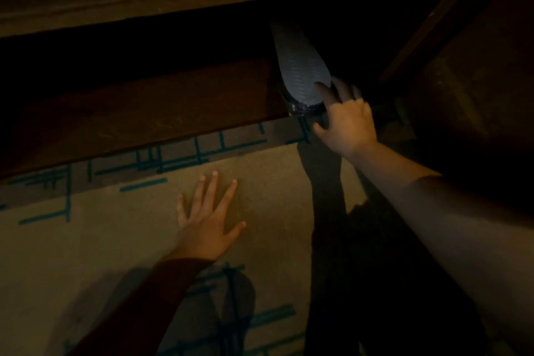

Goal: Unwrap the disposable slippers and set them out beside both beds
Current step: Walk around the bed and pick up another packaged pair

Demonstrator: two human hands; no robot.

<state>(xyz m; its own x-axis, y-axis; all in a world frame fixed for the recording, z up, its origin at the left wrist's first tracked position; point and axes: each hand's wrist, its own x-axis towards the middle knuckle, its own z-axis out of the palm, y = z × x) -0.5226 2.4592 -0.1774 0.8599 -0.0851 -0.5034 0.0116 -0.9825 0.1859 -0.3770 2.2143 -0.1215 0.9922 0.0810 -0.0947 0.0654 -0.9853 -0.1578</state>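
Head view showed a dim room, seen from above. A grey slipper [300, 66] lay sole up, half under a dark wooden bed frame [138, 121]. Its near end sat in shiny clear wrap. The right hand [345, 121] reached to it with fingers spread open, and one fingertip touched the sole. It was not gripping anything yet. The left hand [206, 218] lay flat and open on the carpet [86, 240], holding nothing, well apart from the slipper.

I think the step was picking up the wrapped slipper. The next move would need the right hand to close on the near end and pull it out from under the frame. Then the wrap could come off.

No words or labels could be read. The carpet only had teal lines on it.
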